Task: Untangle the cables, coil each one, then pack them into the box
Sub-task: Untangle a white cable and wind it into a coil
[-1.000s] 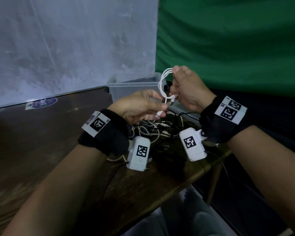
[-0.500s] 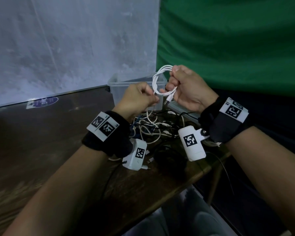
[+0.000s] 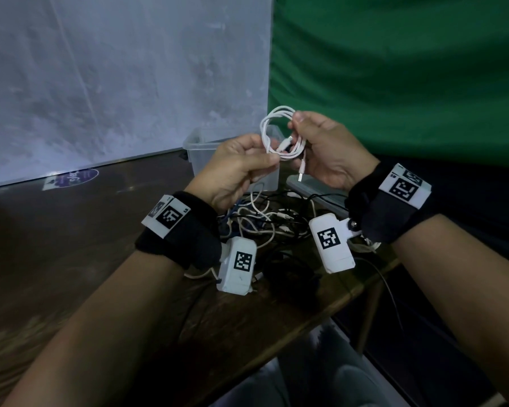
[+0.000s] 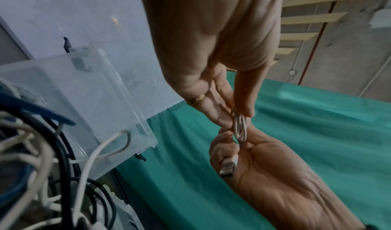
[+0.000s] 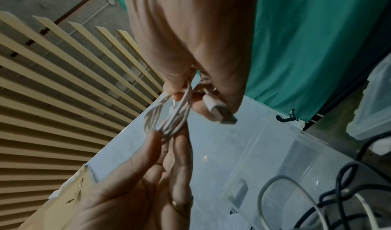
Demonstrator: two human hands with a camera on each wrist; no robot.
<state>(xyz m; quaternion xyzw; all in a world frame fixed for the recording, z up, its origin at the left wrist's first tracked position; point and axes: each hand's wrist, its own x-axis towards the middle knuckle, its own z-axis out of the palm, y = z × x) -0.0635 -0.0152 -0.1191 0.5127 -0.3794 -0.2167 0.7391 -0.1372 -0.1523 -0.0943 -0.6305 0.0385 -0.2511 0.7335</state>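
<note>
Both hands hold a small coil of white cable (image 3: 274, 133) in the air above the table. My right hand (image 3: 321, 148) grips the coil's right side with curled fingers, and a USB plug (image 3: 301, 174) hangs down from it. My left hand (image 3: 241, 165) pinches the coil's lower left edge between thumb and fingers. The coil (image 4: 240, 130) shows edge-on between both hands in the left wrist view, and the plug (image 5: 220, 112) sticks out of my right fingers in the right wrist view. The clear plastic box (image 3: 200, 151) stands open just behind the hands. A tangle of white, black and blue cables (image 3: 259, 221) lies on the table under them.
The wooden table (image 3: 71, 245) ends close at the right, its corner near my right wrist. The clear box lid (image 3: 321, 192) lies flat right of the box. A black coil (image 3: 288, 271) lies near the table's front edge. Green cloth hangs behind.
The free end has been wound into the coil, and my left hand has come up from the hanging plug to pinch the coil's lower edge. Both hands stay above the tangle.
</note>
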